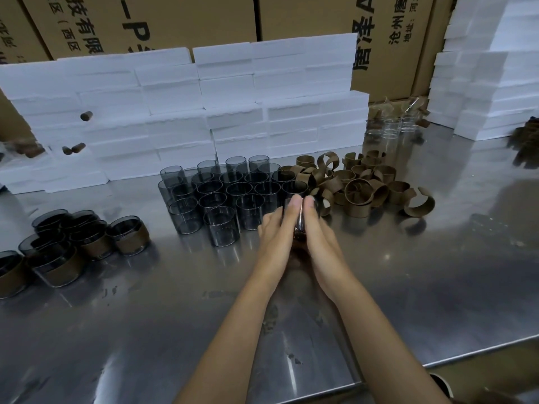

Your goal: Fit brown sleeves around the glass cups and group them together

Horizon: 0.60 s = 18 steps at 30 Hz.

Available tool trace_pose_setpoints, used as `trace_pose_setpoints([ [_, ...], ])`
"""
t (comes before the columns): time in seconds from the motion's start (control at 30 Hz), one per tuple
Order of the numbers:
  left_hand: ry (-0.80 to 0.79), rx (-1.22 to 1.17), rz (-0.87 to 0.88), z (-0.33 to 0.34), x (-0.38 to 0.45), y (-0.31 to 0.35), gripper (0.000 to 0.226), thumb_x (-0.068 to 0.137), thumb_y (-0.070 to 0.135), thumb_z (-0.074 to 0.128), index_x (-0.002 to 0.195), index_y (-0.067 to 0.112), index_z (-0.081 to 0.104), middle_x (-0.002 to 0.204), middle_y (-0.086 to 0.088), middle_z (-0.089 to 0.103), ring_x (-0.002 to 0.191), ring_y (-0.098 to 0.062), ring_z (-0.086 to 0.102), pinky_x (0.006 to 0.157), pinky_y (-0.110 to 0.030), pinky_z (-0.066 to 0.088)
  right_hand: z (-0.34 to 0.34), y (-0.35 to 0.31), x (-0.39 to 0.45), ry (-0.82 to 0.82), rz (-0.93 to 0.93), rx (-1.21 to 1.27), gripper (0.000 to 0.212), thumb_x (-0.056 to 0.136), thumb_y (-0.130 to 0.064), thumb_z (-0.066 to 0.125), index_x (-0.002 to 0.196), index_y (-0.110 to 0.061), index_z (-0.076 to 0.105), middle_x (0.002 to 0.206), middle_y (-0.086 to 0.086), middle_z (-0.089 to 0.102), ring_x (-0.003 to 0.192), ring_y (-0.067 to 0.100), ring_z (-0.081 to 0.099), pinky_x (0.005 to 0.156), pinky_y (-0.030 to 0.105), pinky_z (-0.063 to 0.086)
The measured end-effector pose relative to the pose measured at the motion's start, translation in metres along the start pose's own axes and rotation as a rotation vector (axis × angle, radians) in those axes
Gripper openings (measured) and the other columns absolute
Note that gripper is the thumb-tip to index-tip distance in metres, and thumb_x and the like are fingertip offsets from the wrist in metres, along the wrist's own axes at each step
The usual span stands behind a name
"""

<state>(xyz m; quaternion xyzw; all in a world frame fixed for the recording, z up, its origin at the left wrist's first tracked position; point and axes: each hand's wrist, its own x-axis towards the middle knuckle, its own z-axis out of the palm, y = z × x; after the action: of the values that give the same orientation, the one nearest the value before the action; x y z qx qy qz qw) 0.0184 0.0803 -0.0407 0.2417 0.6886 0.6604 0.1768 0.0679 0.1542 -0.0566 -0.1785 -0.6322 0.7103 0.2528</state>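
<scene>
A glass cup point(299, 225) with a brown sleeve low on it stands on the steel table point(408, 287) between my palms. My left hand point(278, 228) presses its left side and my right hand point(316, 228) its right side, fingers straight and pointing away. Most of the cup is hidden by my hands. Several bare smoky glass cups point(221, 196) stand grouped just behind and to the left. A heap of loose brown sleeves point(361, 185) lies behind and to the right. Several sleeved cups point(73, 246) sit grouped at the far left.
White foam blocks point(204, 112) are stacked along the back, with more foam blocks point(490, 83) at the right. Cardboard boxes point(306, 18) stand behind them. A few clear glasses point(390, 126) sit at the back right. The table's front edge point(481, 357) runs at lower right.
</scene>
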Motion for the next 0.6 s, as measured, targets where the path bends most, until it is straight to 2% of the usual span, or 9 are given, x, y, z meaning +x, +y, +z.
trace_pose_setpoints([
  [0.1,0.023,0.137,0.057,0.001,0.001,-0.002,0.056,0.076,0.088,0.040,0.109,0.049,0.061,0.123,0.014,0.048,0.133,-0.009,0.035,0.110,-0.028,0.027,-0.001,0.000,0.002,0.080,0.009,0.020,0.081,0.079,-0.091,0.037,0.124,-0.033,0.072,0.125,-0.005,0.073,0.120,0.010,0.066,0.112,0.042,0.047],
  [0.2,0.102,0.150,0.094,0.002,0.001,-0.002,0.057,0.072,0.080,0.045,0.111,0.041,0.056,0.114,0.016,0.047,0.123,-0.010,0.041,0.091,-0.008,0.029,-0.001,-0.002,0.004,0.159,0.058,0.151,0.067,0.099,-0.072,0.035,0.128,-0.022,0.070,0.121,0.008,0.074,0.117,0.023,0.070,0.108,0.050,0.050],
  [0.27,0.156,0.126,0.137,0.001,0.002,-0.004,0.057,0.076,0.073,0.053,0.113,0.030,0.061,0.113,0.008,0.053,0.119,-0.017,0.048,0.094,-0.010,0.038,-0.002,-0.005,0.005,0.203,0.084,0.282,0.048,0.108,-0.051,0.034,0.128,-0.021,0.066,0.121,0.015,0.072,0.118,0.032,0.068,0.106,0.055,0.051],
  [0.33,0.156,0.080,0.150,-0.002,0.005,-0.005,0.046,0.089,0.059,0.060,0.115,0.021,0.066,0.115,-0.001,0.061,0.114,-0.021,0.055,0.099,-0.025,0.047,-0.003,-0.006,0.005,0.203,0.077,0.358,0.033,0.111,-0.037,0.035,0.115,-0.026,0.066,0.123,0.017,0.070,0.118,0.032,0.067,0.102,0.051,0.054],
  [0.4,0.131,0.008,0.125,-0.004,0.006,-0.004,0.028,0.099,0.046,0.061,0.115,0.025,0.069,0.117,0.001,0.067,0.104,-0.010,0.061,0.085,-0.013,0.049,-0.005,-0.006,0.004,0.188,0.034,0.369,0.030,0.111,-0.030,0.038,0.122,-0.023,0.066,0.129,0.016,0.067,0.119,0.028,0.066,0.098,0.042,0.056],
  [0.43,0.117,-0.034,0.109,-0.005,0.006,-0.004,0.021,0.102,0.042,0.059,0.113,0.029,0.070,0.115,0.005,0.069,0.098,-0.002,0.062,0.077,-0.008,0.047,-0.006,-0.005,0.004,0.194,0.008,0.373,0.031,0.111,-0.027,0.041,0.129,-0.020,0.065,0.132,0.015,0.066,0.121,0.027,0.066,0.100,0.040,0.055],
  [0.47,0.105,-0.076,0.097,-0.006,0.006,-0.002,0.018,0.103,0.038,0.057,0.112,0.032,0.071,0.114,0.010,0.071,0.097,0.003,0.064,0.075,-0.006,0.046,-0.007,-0.004,0.004,0.205,-0.012,0.381,0.033,0.110,-0.026,0.044,0.134,-0.016,0.063,0.134,0.014,0.066,0.123,0.025,0.065,0.102,0.040,0.055],
  [0.53,0.088,-0.146,0.088,-0.006,0.005,-0.001,0.020,0.104,0.031,0.056,0.116,0.034,0.072,0.116,0.014,0.073,0.106,0.005,0.066,0.085,-0.011,0.050,-0.009,-0.005,0.003,0.189,0.012,0.450,0.038,0.107,-0.030,0.049,0.139,-0.013,0.060,0.133,0.014,0.068,0.121,0.023,0.068,0.099,0.035,0.056],
  [0.6,0.073,-0.176,0.112,-0.006,0.004,0.001,0.025,0.103,0.022,0.058,0.122,0.029,0.071,0.114,0.016,0.075,0.112,-0.002,0.068,0.091,-0.016,0.052,-0.011,-0.008,0.002,0.108,0.110,0.564,0.046,0.105,-0.039,0.049,0.139,-0.009,0.059,0.130,0.015,0.070,0.118,0.024,0.070,0.097,0.034,0.056],
])
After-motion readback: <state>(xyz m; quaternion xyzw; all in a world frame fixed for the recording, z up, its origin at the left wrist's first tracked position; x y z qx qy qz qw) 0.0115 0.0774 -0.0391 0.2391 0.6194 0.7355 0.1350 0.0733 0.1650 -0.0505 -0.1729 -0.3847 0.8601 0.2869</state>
